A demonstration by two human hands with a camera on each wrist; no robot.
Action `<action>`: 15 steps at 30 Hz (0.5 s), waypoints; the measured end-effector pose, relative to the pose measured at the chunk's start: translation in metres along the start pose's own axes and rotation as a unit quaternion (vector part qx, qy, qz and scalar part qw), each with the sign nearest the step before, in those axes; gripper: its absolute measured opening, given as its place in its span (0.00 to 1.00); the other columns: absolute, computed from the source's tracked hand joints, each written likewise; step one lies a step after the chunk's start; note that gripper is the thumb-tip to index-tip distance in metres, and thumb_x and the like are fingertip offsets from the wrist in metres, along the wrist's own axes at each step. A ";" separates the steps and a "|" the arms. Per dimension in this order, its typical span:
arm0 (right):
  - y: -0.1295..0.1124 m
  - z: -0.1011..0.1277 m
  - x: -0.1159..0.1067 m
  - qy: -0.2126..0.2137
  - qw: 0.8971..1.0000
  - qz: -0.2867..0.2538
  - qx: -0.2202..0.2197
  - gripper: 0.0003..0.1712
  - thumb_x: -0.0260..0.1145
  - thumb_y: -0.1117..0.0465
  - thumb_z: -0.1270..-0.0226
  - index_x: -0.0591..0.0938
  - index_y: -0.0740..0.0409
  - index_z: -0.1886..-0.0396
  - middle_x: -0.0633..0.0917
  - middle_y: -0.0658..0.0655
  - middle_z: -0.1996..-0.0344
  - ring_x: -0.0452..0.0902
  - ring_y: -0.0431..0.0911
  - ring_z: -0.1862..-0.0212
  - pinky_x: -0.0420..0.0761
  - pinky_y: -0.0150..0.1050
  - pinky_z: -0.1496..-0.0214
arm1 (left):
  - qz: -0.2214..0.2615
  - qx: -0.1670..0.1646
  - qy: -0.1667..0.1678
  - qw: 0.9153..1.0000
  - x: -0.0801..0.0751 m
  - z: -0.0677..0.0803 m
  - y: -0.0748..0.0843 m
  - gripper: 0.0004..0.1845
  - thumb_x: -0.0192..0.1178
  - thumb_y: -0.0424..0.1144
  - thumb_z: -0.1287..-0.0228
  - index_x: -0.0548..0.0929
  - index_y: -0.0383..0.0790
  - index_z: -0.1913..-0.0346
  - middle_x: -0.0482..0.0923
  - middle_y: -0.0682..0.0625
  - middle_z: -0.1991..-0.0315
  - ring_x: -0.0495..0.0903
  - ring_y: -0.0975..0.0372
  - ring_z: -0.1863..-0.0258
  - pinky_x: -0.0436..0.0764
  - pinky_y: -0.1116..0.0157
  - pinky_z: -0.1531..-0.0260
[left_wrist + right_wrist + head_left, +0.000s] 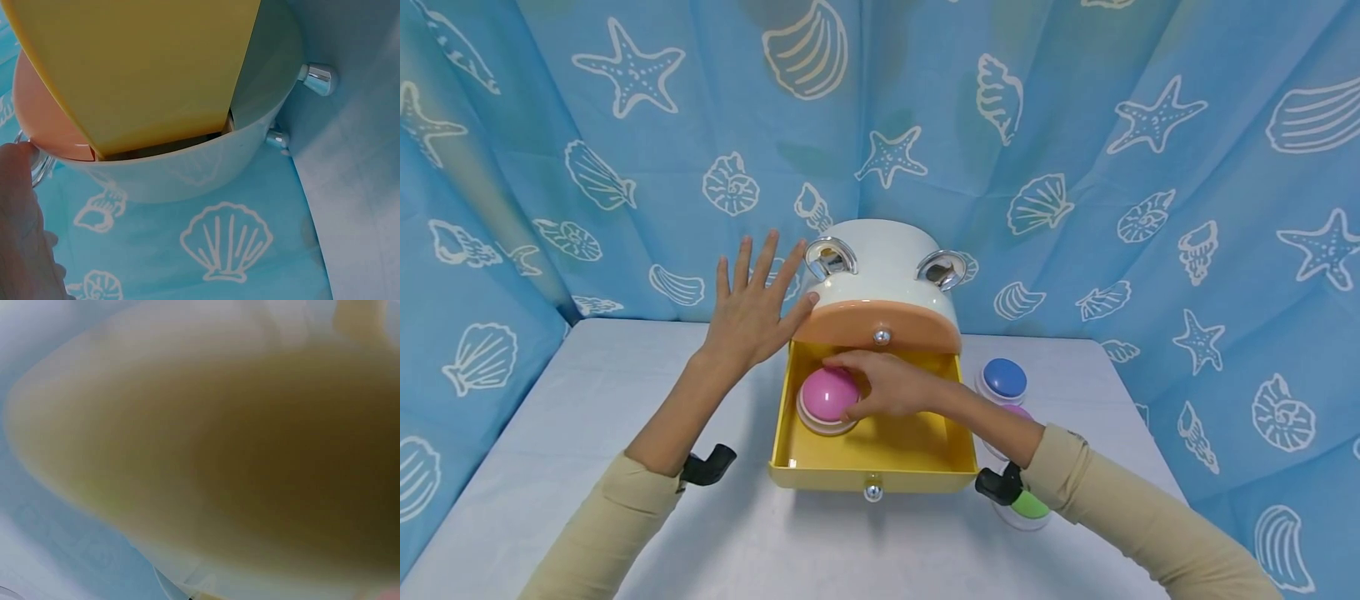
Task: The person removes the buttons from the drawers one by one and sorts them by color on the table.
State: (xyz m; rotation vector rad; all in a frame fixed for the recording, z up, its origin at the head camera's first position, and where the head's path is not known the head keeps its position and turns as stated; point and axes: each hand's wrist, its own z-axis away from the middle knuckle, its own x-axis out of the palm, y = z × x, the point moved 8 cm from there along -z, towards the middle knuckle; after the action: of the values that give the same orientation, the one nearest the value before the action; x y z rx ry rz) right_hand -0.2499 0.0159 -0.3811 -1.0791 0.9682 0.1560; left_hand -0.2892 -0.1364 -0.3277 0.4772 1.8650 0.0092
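A pink dome-topped round piece with a white base (pixel 830 395) sits at the left inside a pulled-out yellow drawer (pixel 917 454). My right hand (pixel 895 385) reaches over the drawer from the right and grips this piece from its right side, fingers at the top and thumb lower down. Spread straight, the fingers of my left hand (pixel 748 321) stand beside a white animal-shaped box (pixel 880 262), with the thumb at the box's left edge. In the left wrist view, part of that hand (pixel 25 231) shows at the left edge. The right wrist view is mostly a yellow-brown blur.
Right of the drawer, blue (pixel 1004 378), purple-pink (pixel 1017 411) and green (pixel 1030 505) domed pieces stand on the white table (pixel 700 533), the latter two partly behind the right arm. Silver knobs mark the drawer front (pixel 873 492) and orange panel (pixel 842 321). A blue shell-print curtain (pixel 925 83) hangs behind.
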 end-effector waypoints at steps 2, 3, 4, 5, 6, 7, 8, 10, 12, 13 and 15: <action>0.001 0.000 0.000 0.002 1.000 0.012 0.006 0.43 0.77 0.60 0.40 0.69 0.60 0.27 0.74 0.54 0.35 0.69 0.48 0.35 0.72 0.41 0.35 | 0.003 -0.001 -0.001 1.000 0.000 0.000 0.000 0.38 0.43 0.61 0.25 0.48 0.53 0.19 0.35 0.43 0.19 0.27 0.45 0.23 0.32 0.37 0.31; 0.002 -0.001 0.001 0.003 1.000 0.017 0.009 0.43 0.77 0.60 0.41 0.69 0.59 0.27 0.74 0.54 0.35 0.70 0.48 0.35 0.72 0.42 0.35 | 0.003 -0.001 -0.001 1.000 0.000 0.000 0.000 0.38 0.43 0.61 0.25 0.48 0.53 0.19 0.35 0.43 0.19 0.27 0.45 0.23 0.31 0.38 0.31; 0.003 -0.001 0.002 0.003 1.000 0.020 0.012 0.43 0.77 0.59 0.41 0.69 0.59 0.27 0.74 0.54 0.35 0.70 0.48 0.35 0.72 0.42 0.35 | 0.003 -0.001 -0.001 1.000 -0.001 0.000 0.000 0.38 0.43 0.61 0.25 0.48 0.53 0.19 0.35 0.43 0.19 0.28 0.44 0.23 0.31 0.38 0.31; 0.004 -0.001 0.002 0.003 1.000 0.024 0.015 0.44 0.78 0.59 0.42 0.69 0.59 0.27 0.74 0.54 0.35 0.70 0.48 0.35 0.72 0.42 0.35 | 0.003 -0.001 -0.001 1.000 -0.001 0.000 0.000 0.38 0.43 0.61 0.25 0.48 0.53 0.19 0.35 0.43 0.19 0.28 0.44 0.23 0.31 0.38 0.31; 0.005 -0.002 0.003 0.002 0.999 0.027 0.021 0.45 0.78 0.58 0.42 0.69 0.59 0.27 0.74 0.54 0.35 0.69 0.48 0.35 0.71 0.42 0.34 | 0.003 0.000 -0.001 1.000 -0.001 0.000 0.000 0.38 0.43 0.61 0.25 0.48 0.53 0.19 0.35 0.43 0.19 0.28 0.44 0.23 0.31 0.38 0.31; 0.007 -0.002 0.004 0.002 0.999 0.032 0.026 0.45 0.78 0.57 0.42 0.69 0.58 0.26 0.74 0.54 0.34 0.69 0.47 0.35 0.71 0.42 0.34 | 0.002 0.000 -0.001 1.000 -0.001 0.000 0.000 0.38 0.43 0.61 0.25 0.48 0.53 0.19 0.35 0.43 0.19 0.29 0.44 0.23 0.31 0.38 0.31; 0.009 -0.002 0.005 0.002 0.999 0.034 0.032 0.46 0.79 0.56 0.43 0.68 0.58 0.26 0.73 0.54 0.34 0.69 0.47 0.34 0.72 0.42 0.35 | 0.002 0.000 -0.001 1.000 -0.001 0.000 0.000 0.38 0.43 0.62 0.25 0.48 0.53 0.19 0.35 0.43 0.19 0.29 0.44 0.23 0.31 0.38 0.31; 0.012 -0.002 0.007 0.004 0.998 0.039 0.045 0.48 0.79 0.55 0.44 0.68 0.56 0.26 0.72 0.54 0.33 0.68 0.47 0.34 0.72 0.42 0.35 | 0.002 0.000 0.000 1.000 -0.001 0.000 0.000 0.38 0.43 0.62 0.25 0.48 0.53 0.19 0.35 0.43 0.19 0.29 0.44 0.23 0.31 0.38 0.31; 0.015 -0.001 0.007 0.007 0.997 0.042 0.059 0.48 0.80 0.54 0.45 0.68 0.56 0.25 0.71 0.55 0.34 0.69 0.48 0.35 0.73 0.43 0.36 | 0.001 0.000 -0.001 1.000 -0.001 0.000 0.001 0.38 0.43 0.62 0.25 0.48 0.53 0.19 0.35 0.43 0.19 0.29 0.44 0.23 0.32 0.37 0.31; 0.016 -0.001 0.008 0.009 0.997 0.041 0.062 0.48 0.80 0.54 0.45 0.68 0.56 0.26 0.71 0.56 0.34 0.69 0.48 0.35 0.74 0.43 0.37 | 0.000 0.000 -0.001 1.000 -0.001 0.000 0.001 0.38 0.43 0.62 0.25 0.48 0.53 0.19 0.35 0.43 0.19 0.29 0.44 0.23 0.33 0.37 0.31; 0.017 0.000 0.008 0.014 0.997 0.040 0.062 0.47 0.80 0.55 0.45 0.70 0.57 0.27 0.72 0.56 0.36 0.70 0.49 0.37 0.75 0.43 0.37 | -0.001 0.000 -0.001 1.000 -0.001 0.000 0.000 0.38 0.43 0.62 0.25 0.48 0.53 0.19 0.35 0.43 0.19 0.28 0.45 0.23 0.34 0.37 0.31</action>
State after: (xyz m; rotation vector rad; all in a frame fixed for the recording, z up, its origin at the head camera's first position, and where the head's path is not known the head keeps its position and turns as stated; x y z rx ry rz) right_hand -0.2546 0.0215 -0.3978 -0.9301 1.0335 0.1451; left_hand -0.2885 -0.1365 -0.3266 0.4744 1.8646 0.0076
